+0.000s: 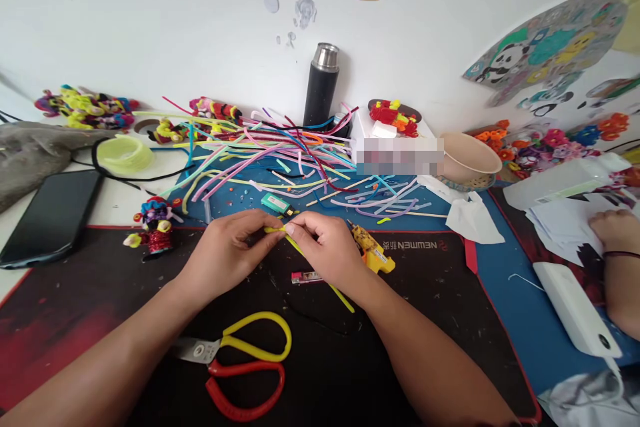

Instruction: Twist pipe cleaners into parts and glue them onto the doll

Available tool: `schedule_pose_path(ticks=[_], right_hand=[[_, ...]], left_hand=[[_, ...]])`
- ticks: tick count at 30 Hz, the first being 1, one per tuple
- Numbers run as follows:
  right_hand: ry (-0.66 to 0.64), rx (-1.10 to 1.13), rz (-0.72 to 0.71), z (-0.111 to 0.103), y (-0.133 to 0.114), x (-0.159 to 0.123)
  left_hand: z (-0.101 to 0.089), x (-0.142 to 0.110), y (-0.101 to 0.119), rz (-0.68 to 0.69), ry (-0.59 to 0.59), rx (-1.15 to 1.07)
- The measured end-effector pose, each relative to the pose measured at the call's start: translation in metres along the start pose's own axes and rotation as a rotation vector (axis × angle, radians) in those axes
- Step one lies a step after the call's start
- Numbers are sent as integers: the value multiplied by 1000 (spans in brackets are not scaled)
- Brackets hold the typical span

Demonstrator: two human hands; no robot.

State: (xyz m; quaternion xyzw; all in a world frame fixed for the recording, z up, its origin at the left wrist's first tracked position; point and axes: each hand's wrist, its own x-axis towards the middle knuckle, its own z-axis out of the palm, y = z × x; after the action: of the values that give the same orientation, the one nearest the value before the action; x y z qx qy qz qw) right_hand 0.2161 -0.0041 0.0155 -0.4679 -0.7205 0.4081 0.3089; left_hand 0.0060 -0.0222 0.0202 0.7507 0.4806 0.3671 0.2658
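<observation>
Between my two hands is a yellow pipe cleaner (343, 297), its free end trailing under my right wrist. My left hand (227, 250) pinches one end of it between thumb and fingertips. Right beside, my right hand (327, 247) pinches it too, the fingertips nearly meeting. Below them on the dark mat lie scissors (255, 347) with one yellow and one red handle. Under my right hand lies a pink lighter (306, 277), partly covered. A yellow glue gun (375, 253) sits behind my right wrist. A small pipe-cleaner doll (155, 230) is left of my left hand.
Loose coloured pipe cleaners (260, 153) spread behind the mat, before a black thermos (321, 87). A phone (53, 213) lies at left. At right are a beige bowl (470, 160), a white power bank (575, 307) and another person's arm (620, 267).
</observation>
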Motion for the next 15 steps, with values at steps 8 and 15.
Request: schedule_pose_path(ticks=[8, 15], right_hand=[[-56, 196, 78, -5, -7, 2], [-18, 190, 34, -2, 1, 1]], left_hand=[[-4, 3, -3, -134, 46, -68], [-7, 4, -4, -177, 3, -114]])
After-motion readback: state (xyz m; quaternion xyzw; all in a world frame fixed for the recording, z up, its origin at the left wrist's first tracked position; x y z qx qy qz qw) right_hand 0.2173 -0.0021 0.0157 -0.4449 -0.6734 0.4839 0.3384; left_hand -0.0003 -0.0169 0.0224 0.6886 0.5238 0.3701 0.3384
